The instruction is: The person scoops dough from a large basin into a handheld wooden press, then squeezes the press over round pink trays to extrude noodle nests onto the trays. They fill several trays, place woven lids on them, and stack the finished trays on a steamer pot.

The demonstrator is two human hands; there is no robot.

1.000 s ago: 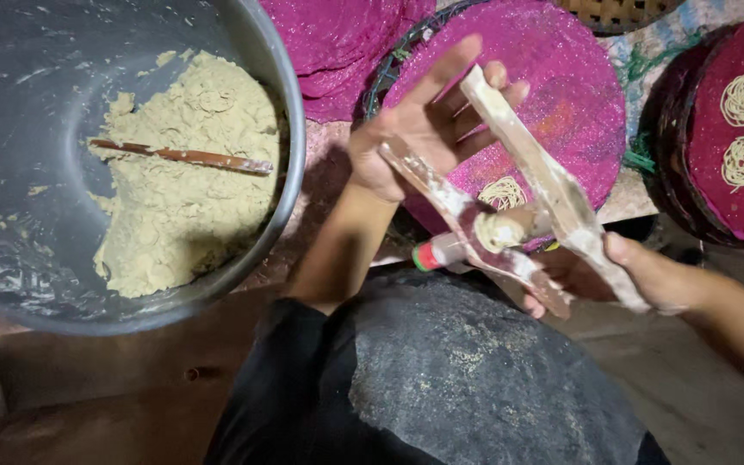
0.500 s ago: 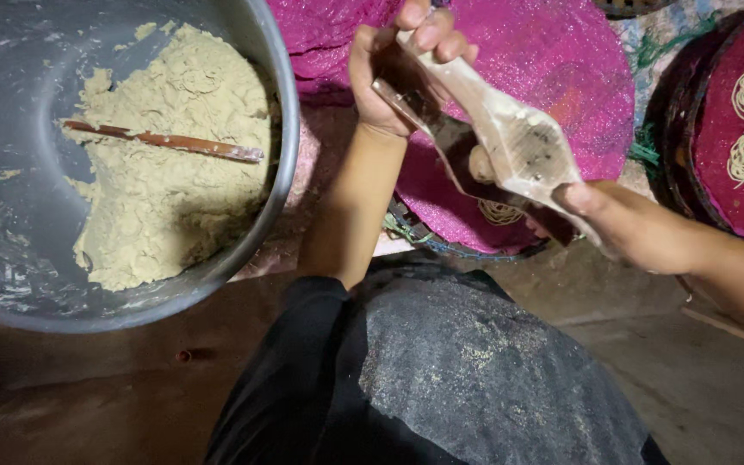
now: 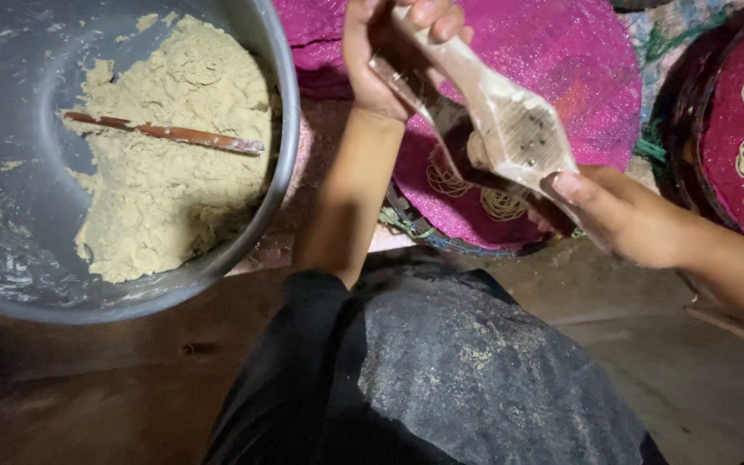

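The wooden noodle press [image 3: 510,129], its handles closed together, is gripped at either end by the left hand [image 3: 389,52] and right hand [image 3: 622,215], squeezing dough strands onto the pink woven mat [image 3: 579,69] beneath it; a steady squeeze seems called for next.

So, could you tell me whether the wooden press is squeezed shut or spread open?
Shut: both hands hold the press handles together.

Reaching forward with the left hand [image 3: 393,52], fingers curling tight in a closed grip at the top. Clenching the right hand [image 3: 617,215] lower down, thumb pressing on top, forearm angling in from the right.
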